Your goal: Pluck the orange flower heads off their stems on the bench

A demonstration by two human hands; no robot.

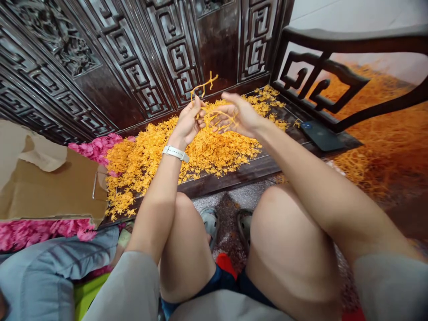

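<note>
My left hand [191, 119] is closed, thumb against fingers, on a thin yellow-orange branched plastic stem [201, 85] that sticks up above it. Level with it on the right is my right hand [241, 115], its thumb well away from loosely bent fingers. Part of a yellow strand [220, 112] crosses in front of those fingers; whether they pinch it I cannot make out. Beneath both hands a heap of small orange-yellow plastic flower pieces [214, 156] spreads over a dark wooden bench [230, 179].
Behind rises the bench's carved back [220, 58], with an armrest [354, 44] at right. A dark phone [323, 135] lies near it. Beyond is a big pile of orange stems [394, 116]. At left are a cardboard box [53, 187], pink flowers [95, 147] and another person's jeans leg [50, 267].
</note>
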